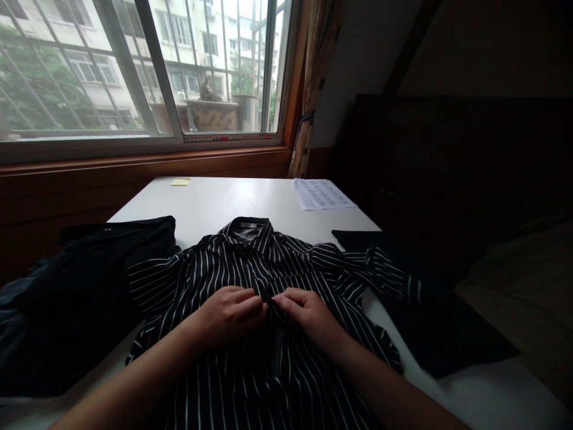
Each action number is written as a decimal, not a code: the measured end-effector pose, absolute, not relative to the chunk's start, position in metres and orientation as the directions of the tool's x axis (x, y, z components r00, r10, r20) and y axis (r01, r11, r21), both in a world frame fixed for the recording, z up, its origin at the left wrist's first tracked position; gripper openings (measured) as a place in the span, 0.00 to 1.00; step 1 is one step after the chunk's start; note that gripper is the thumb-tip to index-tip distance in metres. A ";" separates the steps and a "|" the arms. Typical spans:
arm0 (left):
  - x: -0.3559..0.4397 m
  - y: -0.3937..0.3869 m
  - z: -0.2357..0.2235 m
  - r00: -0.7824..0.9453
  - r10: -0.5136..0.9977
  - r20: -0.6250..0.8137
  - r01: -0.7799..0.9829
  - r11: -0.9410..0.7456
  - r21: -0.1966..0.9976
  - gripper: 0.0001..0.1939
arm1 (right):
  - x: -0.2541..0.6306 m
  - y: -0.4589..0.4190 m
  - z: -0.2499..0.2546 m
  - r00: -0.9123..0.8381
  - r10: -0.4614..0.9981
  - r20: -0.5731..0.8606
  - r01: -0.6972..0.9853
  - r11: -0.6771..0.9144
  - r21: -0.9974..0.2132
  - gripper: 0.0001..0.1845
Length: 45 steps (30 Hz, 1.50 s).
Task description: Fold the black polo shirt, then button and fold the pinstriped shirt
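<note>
A black shirt with white stripes (215, 269) lies face up on the table, its collar pointing away from me and its sleeves spread to both sides. My left hand (235, 313) is closed on the shirt's front placket at the middle of the chest. Close beside it, my right hand (304, 310) pinches the same front edge between thumb and fingers. The fingertips of both hands almost meet there. Any button between them is too small or hidden to make out. Below the hands the shirt front hangs slightly parted.
Dark folded clothes (89, 286) are piled at the left on the white table (215, 200). A dark cloth (447, 328) lies under the right sleeve. Printed sheets (322, 194) and a yellow note (181, 181) rest at the far edge, before a barred window.
</note>
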<state>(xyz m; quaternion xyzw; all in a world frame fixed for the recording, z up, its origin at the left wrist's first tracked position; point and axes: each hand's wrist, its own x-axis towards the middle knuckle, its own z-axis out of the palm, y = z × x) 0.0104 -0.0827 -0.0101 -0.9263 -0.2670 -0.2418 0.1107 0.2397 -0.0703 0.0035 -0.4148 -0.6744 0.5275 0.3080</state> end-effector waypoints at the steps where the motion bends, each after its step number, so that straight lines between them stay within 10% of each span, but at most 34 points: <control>1: 0.010 -0.083 -0.010 0.744 0.435 0.507 0.546 -0.833 -0.086 0.07 | 0.240 -0.070 0.004 -0.468 0.883 -0.019 0.236 0.105 -0.966 0.16; 45: 0.006 -0.079 -0.011 0.778 0.445 0.443 0.529 -0.845 -0.080 0.09 | 0.237 -0.071 -0.002 -0.456 0.890 -0.031 0.196 0.067 -0.978 0.07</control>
